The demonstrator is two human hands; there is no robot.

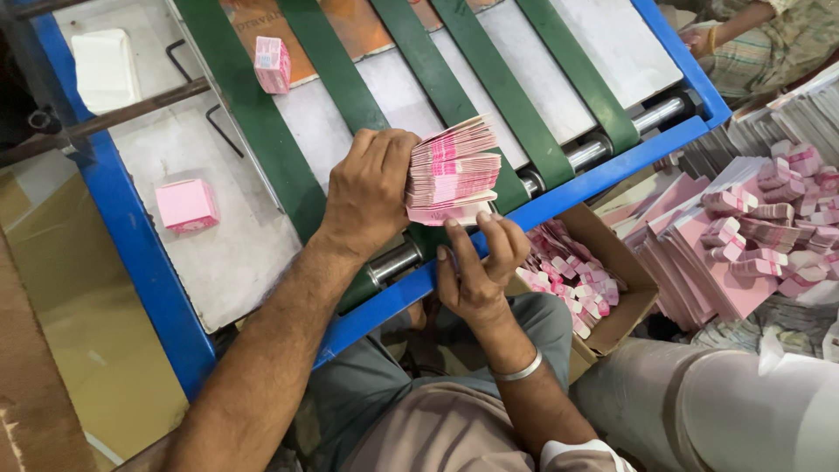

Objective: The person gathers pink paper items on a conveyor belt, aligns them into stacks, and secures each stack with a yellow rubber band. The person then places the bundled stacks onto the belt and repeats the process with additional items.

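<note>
Blue-framed conveyor [140, 253] with green belts [253, 114] fills the view, its grey bed sloping toward the person. Left hand [371, 192] has its grip closed over the side of a thick stack of flat pink cartons [453, 170], held at the conveyor's lower end above the steel roller [393, 262]. Right hand [476, 262], with a metal bangle at the wrist, has its grip open, its fingertips [483, 220] touching the underside of the stack. A folded pink box [185, 205] lies on the bed to the left, and another pink box [272, 64] stands higher up beside a belt. Just right of the frame, an open cardboard box [612, 297] holds banded pink bundles, with more pink piles [752, 236] beyond it.
</note>
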